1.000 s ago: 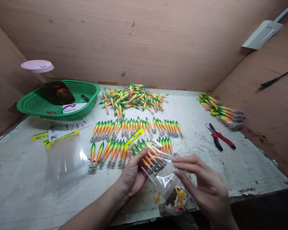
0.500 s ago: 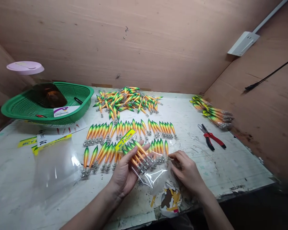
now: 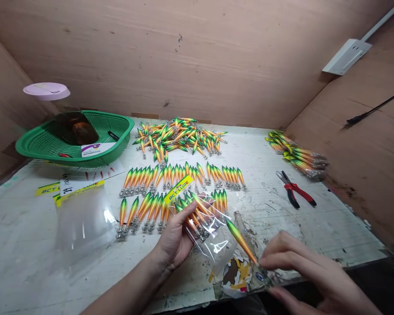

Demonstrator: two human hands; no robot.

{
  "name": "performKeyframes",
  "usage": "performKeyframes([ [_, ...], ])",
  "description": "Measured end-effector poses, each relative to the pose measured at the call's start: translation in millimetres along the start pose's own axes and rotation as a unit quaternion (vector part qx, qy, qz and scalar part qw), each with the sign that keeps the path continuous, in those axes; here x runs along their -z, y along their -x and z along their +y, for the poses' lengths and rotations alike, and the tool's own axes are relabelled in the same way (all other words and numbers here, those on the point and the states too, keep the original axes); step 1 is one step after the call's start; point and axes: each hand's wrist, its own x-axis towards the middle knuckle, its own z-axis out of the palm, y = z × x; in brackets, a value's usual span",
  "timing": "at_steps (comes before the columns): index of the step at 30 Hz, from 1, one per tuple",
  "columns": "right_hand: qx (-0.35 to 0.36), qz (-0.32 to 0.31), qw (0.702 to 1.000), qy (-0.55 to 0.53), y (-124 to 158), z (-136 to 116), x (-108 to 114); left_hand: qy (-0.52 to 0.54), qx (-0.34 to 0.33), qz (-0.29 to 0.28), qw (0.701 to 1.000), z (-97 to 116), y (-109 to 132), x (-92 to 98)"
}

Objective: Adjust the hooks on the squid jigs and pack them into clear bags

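Observation:
My left hand is closed around a clear plastic bag with a yellow "BCT LURE" header and several green-and-orange squid jigs inside. The bag's open end faces lower right. Between the fingertips of my right hand, a single squid jig is pinched by its hook end, its green tip pointing up and left toward the bag. Two rows of loose squid jigs lie behind the bag, hooks nearest me. Farther back is a tangled heap of the same jigs.
Flat empty bags lie at left, below a green basket containing a lidded jar. Red-handled pliers rest at right, with filled lure bags behind them. The table's front edge is worn.
My right hand has picked up the end jig from the front row and moved it right and toward me. My left hand keeps holding the bag. The view has shifted slightly.

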Motion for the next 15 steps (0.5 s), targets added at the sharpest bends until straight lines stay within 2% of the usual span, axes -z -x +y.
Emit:
performKeyframes([
  [3,0.014,0.067,0.996,0.059,-19.4,-2.7,-16.0,-0.014,0.006,0.004,1.000,-2.2,-0.3,1.5],
  [6,0.028,0.107,0.991,0.074,-29.4,-1.6,-28.1,-0.024,0.011,-0.001,1.000,-3.2,0.3,1.8],
  [15,0.027,0.210,0.974,0.084,-35.8,-2.3,-43.0,-0.037,0.015,0.007,0.999,-3.6,3.5,-2.2],
])
